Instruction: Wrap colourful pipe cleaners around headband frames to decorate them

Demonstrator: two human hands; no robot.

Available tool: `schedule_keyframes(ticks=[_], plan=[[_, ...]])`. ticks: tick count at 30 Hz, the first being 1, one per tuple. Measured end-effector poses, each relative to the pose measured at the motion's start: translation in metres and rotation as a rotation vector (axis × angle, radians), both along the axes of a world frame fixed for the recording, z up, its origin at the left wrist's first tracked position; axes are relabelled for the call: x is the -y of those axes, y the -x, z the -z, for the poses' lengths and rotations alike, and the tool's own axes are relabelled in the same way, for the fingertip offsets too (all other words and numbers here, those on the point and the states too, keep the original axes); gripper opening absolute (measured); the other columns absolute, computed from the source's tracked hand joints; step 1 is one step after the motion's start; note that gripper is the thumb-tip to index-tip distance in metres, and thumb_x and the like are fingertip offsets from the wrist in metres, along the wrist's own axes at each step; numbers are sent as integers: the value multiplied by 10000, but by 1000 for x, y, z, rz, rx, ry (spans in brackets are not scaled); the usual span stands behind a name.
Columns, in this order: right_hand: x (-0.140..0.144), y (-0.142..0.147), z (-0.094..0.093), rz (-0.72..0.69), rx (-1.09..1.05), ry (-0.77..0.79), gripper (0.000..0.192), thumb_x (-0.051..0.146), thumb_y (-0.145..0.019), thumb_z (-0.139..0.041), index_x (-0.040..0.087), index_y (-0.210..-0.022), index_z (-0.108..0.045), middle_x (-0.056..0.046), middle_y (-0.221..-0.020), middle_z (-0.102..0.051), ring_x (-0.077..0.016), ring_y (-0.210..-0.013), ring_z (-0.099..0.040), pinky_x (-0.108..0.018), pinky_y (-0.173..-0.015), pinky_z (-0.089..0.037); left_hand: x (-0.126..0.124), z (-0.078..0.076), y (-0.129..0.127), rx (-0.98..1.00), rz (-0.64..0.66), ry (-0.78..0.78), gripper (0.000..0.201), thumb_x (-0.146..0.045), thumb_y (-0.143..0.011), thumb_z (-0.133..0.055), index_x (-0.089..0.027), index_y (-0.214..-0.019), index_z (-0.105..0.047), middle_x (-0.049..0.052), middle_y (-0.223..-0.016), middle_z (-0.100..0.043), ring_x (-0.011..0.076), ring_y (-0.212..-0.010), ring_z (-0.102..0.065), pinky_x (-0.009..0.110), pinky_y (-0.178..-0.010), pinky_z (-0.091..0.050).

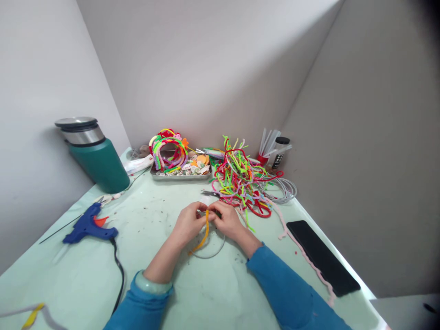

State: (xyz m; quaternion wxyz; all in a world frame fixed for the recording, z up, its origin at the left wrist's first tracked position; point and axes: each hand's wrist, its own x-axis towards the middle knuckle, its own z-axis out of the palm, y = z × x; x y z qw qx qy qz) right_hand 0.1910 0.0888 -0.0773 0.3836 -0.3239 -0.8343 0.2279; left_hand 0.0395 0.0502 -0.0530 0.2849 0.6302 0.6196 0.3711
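In the middle of the table my left hand [187,224] and my right hand [227,221] meet, fingertips pinched together. Between them they hold a yellow-orange pipe cleaner [206,233], whose loose end hangs down towards me. A thin grey wire hoop [210,256] curves below the hands, and its upper part is hidden behind the fingers. Something small and dark green [217,213] shows at my right fingertips, too small to name. Just beyond my right hand lie scissors [210,194], partly under a heap of bright pipe cleaners [239,172].
At left stand a green bottle [103,166] and a blue glue gun [91,224] with its black cord. A metal tray [182,177] at the back holds wrapped hoops and small cutouts. Grey wire coils [288,189], a pink pipe cleaner [309,259] and a black phone [323,256] lie right.
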Motion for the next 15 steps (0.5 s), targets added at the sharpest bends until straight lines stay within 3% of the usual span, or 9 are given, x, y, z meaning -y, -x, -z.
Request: schedule_keyframes(ticks=[4, 10, 15], plan=[[0, 1, 0, 4, 7, -13, 128, 123, -802, -499, 174, -852, -605, -29, -792, -605, -145, -737, -539, -248, -677, -403, -3, 4, 1, 67, 4, -22, 329, -433, -752, -488, -163, -844, -652, 39, -778, -658, 155, -689, -550, 238, -622, -405], [1, 2, -3, 9, -11, -14, 140, 105, -803, -478, 176, -833, -596, -26, -790, -608, -138, -723, -542, -243, -672, -403, -5, 9, 1, 173, -19, 61, 447, -488, -814, -360, -140, -803, -641, 6, -524, -548, 131, -506, -485, 221, -486, -360], [1, 2, -2, 13, 14, -27, 149, 97, -789, -487, 177, -833, -605, -29, -791, -608, -142, -734, -540, -244, -679, -402, -4, 10, 3, 173, 24, 115, 390, -467, -767, -454, -147, -898, -634, -2, -558, -570, 119, -459, -475, 222, -465, -365]])
